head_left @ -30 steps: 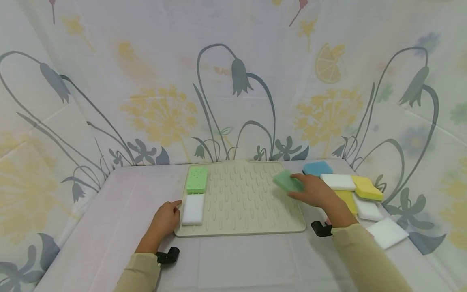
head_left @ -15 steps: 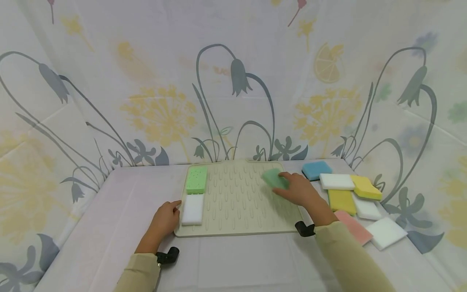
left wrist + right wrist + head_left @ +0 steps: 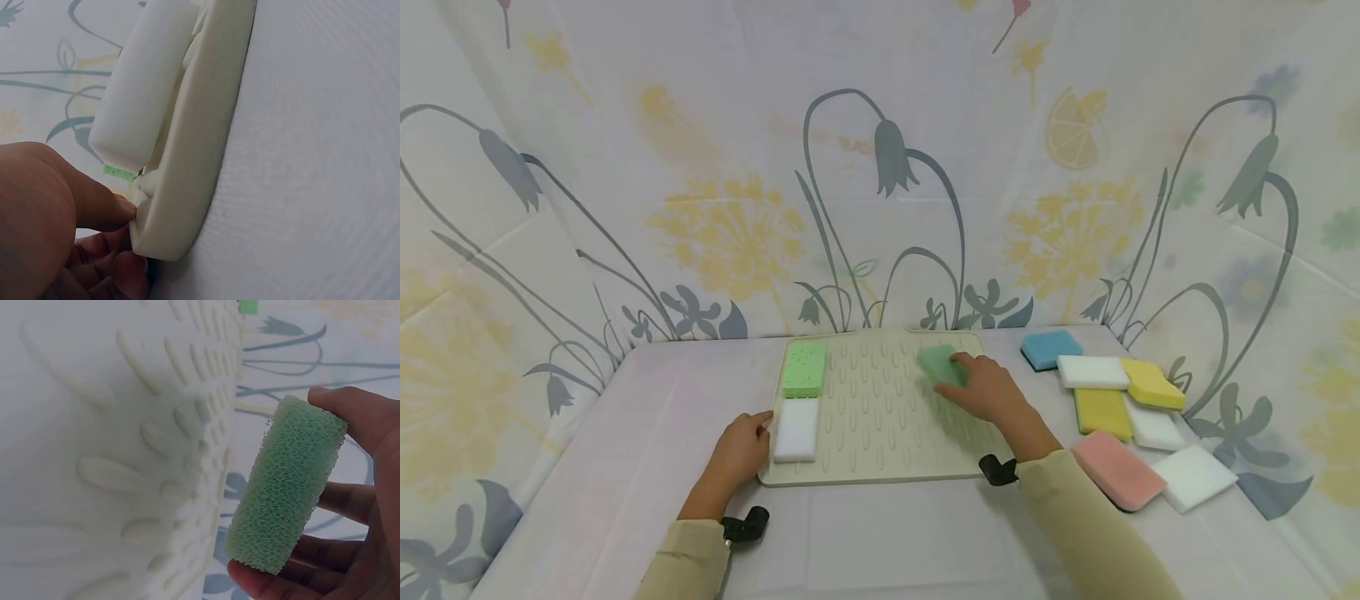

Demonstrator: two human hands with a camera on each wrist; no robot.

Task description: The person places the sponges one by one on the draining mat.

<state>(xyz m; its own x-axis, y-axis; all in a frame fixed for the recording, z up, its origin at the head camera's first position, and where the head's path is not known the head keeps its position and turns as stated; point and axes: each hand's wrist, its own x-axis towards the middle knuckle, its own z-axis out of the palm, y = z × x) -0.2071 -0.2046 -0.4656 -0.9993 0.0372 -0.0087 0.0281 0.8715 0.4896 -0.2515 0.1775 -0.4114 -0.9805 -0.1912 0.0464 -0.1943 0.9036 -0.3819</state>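
- Mesh sponge (image 3: 938, 364) and right hand (image 3: 992, 396) are farther left over the mat (image 3: 887, 450) than in the earlier frame, closer to the left hand (image 3: 737, 450), which keeps its place. Pink sponge (image 3: 1118, 471), partly behind the right sleeve (image 3: 1097, 533) before, now shows more of itself.
- Right hand holds the mesh sponge between thumb and fingers, lifted above the mat's right part; the right wrist view shows it apart from the mat's raised ridges.
- Left hand pinches the mat's left edge, its lower fingers curled against the outer side.
- White sponge (image 3: 796, 429) lies on the mat just right of the left hand. Green sponge (image 3: 805, 367), dotted with holes, lies on the mat beyond it, farther out than the left hand.
- Blue sponge (image 3: 1051, 348) lies on the tabletop (image 3: 880, 542), right of the right hand and a little beyond it.
- Well to the right of the right hand sit the far white sponge (image 3: 1093, 372), yellow sponge (image 3: 1153, 385), mustard sponge (image 3: 1102, 412) and middle white sponge (image 3: 1153, 427), grouped close together.
- Pink sponge lies right of the right hand and nearer the person, with the near white sponge (image 3: 1198, 478) just beside it on the side away from the hands.
- Beyond both hands hangs a flowered cloth (image 3: 917, 250).
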